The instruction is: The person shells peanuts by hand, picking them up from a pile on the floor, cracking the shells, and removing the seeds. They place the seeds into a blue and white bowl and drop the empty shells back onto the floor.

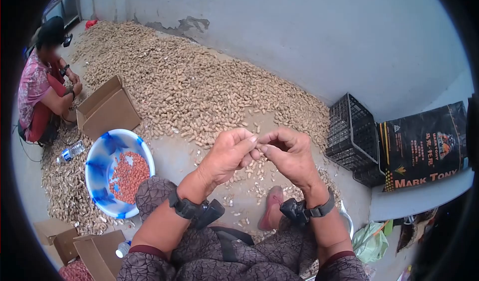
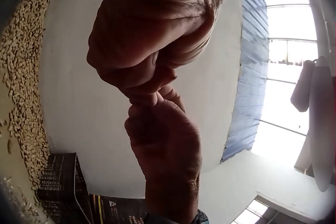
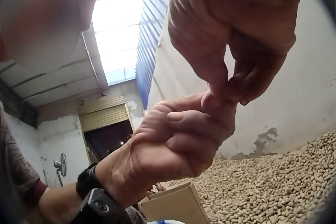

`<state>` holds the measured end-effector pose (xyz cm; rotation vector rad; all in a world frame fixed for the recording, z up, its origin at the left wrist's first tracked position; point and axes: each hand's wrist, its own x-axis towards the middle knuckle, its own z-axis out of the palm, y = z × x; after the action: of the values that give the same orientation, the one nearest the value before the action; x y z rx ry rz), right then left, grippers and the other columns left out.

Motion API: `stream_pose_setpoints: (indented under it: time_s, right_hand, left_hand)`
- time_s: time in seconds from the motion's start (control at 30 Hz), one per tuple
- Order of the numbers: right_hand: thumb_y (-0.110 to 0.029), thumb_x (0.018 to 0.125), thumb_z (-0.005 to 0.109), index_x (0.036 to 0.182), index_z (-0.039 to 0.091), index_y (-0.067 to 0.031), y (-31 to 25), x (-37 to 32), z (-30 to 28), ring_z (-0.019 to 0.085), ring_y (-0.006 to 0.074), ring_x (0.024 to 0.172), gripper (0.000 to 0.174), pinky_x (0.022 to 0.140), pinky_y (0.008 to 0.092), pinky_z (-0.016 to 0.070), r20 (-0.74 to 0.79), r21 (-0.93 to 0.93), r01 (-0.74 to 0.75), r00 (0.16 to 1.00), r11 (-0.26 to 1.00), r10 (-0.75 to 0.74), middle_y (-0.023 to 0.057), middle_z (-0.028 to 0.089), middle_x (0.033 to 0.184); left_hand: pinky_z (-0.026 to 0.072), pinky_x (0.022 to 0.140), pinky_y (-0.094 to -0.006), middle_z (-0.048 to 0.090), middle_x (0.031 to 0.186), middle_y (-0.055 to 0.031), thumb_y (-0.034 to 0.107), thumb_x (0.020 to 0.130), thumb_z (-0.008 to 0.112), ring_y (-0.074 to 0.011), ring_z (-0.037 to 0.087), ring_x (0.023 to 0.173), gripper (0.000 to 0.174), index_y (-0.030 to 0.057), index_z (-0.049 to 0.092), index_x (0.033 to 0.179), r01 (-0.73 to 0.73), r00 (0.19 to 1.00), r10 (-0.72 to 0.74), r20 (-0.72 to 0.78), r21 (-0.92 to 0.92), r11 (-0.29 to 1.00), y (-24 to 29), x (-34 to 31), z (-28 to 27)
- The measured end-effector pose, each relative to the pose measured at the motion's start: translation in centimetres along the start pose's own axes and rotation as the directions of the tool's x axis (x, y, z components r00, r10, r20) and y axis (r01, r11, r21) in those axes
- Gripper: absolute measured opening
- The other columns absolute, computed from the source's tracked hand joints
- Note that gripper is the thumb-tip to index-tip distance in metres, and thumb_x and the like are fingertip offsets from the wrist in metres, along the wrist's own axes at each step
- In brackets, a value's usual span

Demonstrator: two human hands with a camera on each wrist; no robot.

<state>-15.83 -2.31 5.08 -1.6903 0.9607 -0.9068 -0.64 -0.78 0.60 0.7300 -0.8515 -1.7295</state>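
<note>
My left hand [image 1: 230,153] and right hand [image 1: 290,157] meet fingertip to fingertip in front of my knees. Between them they pinch a peanut [image 1: 258,145], mostly hidden by the thumbs and fingers. In the left wrist view the left hand [image 2: 152,29] curls above the right hand [image 2: 165,140]. The right wrist view has the right hand [image 3: 239,29] coming down from above, its thumb and fingers against the tips of the left hand [image 3: 181,134]. Beyond the hands spreads a large heap of unshelled peanuts [image 1: 194,89].
A blue-and-white basin [image 1: 97,173] holds shelled red peanuts [image 1: 130,176] at my left. Empty shells [image 1: 62,191], a water bottle [image 1: 71,152] and a cardboard box [image 1: 109,112] lie near it. Another person [image 1: 42,91] squats there. Black crates [image 1: 352,131] stand right, against the wall.
</note>
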Motion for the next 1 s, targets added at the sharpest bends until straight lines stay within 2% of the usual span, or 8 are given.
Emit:
stream_pose_setpoints:
  time_s: [0.17,0.33,0.37,0.4,0.5,0.57,0.7,1.0]
  right_hand:
    - [0.005,0.073,0.055,0.085,0.059,0.0021,0.0,-0.5,-0.2,0.056,0.0068,0.068,0.013,0.060,0.0195,0.0457,0.022,-0.065,0.074,0.997,0.995,-0.073,0.0031,0.060,0.074]
    - [0.001,0.075,0.058,0.092,0.057,0.0029,0.1,-0.7,-1.0,0.057,0.0091,0.070,0.017,0.064,0.0206,0.0472,-0.003,0.163,-0.050,0.999,0.985,0.051,0.0055,0.060,0.081]
    - [0.001,0.075,0.058,0.092,0.057,0.0029,0.3,-0.6,-1.1,0.057,0.0091,0.070,0.017,0.064,0.0206,0.0472,-0.002,0.164,-0.043,0.999,0.985,0.044,0.0055,0.060,0.081]
    - [-0.001,0.076,0.059,0.095,0.055,0.0034,0.5,-0.5,-1.3,0.057,0.0097,0.073,0.020,0.067,0.0209,0.0471,0.017,0.209,-0.080,0.997,0.975,0.078,0.0063,0.059,0.084]
    - [-0.007,0.078,0.060,0.101,0.053,0.0041,0.7,0.0,-1.2,0.057,0.0106,0.079,0.027,0.071,0.0222,0.0466,0.076,0.331,-0.164,0.986,0.929,0.147,0.0070,0.059,0.089]
    - [-0.016,0.079,0.061,0.109,0.049,0.0037,1.1,0.0,-0.7,0.056,0.0105,0.081,0.038,0.074,0.0240,0.0457,0.132,0.462,-0.197,0.979,0.865,0.152,0.0068,0.057,0.094]
    - [-0.017,0.078,0.061,0.105,0.053,0.0035,1.7,0.7,0.0,0.058,0.0120,0.073,0.035,0.070,0.0231,0.0452,0.263,0.527,-0.270,0.953,0.805,0.147,0.0054,0.059,0.086]
    - [-0.013,0.080,0.058,0.102,0.056,0.0057,1.9,0.8,-0.5,0.059,0.0129,0.065,0.029,0.069,0.0230,0.0446,0.210,0.560,-0.256,0.964,0.788,0.164,0.0061,0.061,0.078]
  left_hand:
    - [0.0286,0.038,-0.0148,0.057,0.073,-0.0078,0.012,0.085,0.049,-0.0022,0.041,0.048,0.012,0.0005,0.050,0.087,0.054,0.996,-0.044,0.084,-0.120,0.991,-0.4,0.1,0.1]
    - [0.0306,0.040,-0.0131,0.058,0.076,-0.0089,0.007,0.082,0.052,-0.0026,0.042,0.049,0.007,0.0013,0.050,0.084,0.087,0.975,-0.036,0.219,-0.226,0.970,-0.2,0.1,0.2]
    - [0.0315,0.042,-0.0123,0.058,0.077,-0.0080,0.008,0.082,0.053,-0.0020,0.041,0.050,0.014,-0.0011,0.051,0.092,0.080,0.973,-0.021,0.230,-0.250,0.965,-0.4,0.1,0.0]
    - [0.0315,0.042,-0.0123,0.058,0.077,-0.0080,0.008,0.082,0.053,-0.0020,0.041,0.050,0.014,-0.0011,0.051,0.092,0.074,0.973,-0.017,0.229,-0.244,0.967,-0.3,0.1,0.2]
    - [0.0335,0.050,-0.0106,0.057,0.081,-0.0049,0.010,0.083,0.053,-0.0012,0.039,0.055,0.032,-0.0049,0.048,0.112,0.004,0.982,0.044,0.186,-0.252,0.968,-0.3,0.2,0.5]
    - [0.0325,0.048,-0.0110,0.057,0.083,-0.0052,0.009,0.083,0.053,-0.0007,0.038,0.054,0.031,-0.0053,0.049,0.111,-0.035,0.987,0.071,0.141,-0.243,0.969,-0.5,0.5,0.8]
    - [0.0316,0.045,-0.0128,0.058,0.084,-0.0040,0.007,0.084,0.051,-0.0004,0.038,0.051,0.029,-0.0050,0.051,0.110,-0.104,0.989,0.123,0.083,-0.207,0.973,-0.8,1.0,1.3]
    - [0.0313,0.044,-0.0135,0.058,0.083,-0.0034,0.007,0.087,0.042,-0.0013,0.040,0.050,0.028,-0.0051,0.050,0.111,-0.145,0.981,0.152,0.118,-0.068,0.987,-0.5,1.0,1.6]
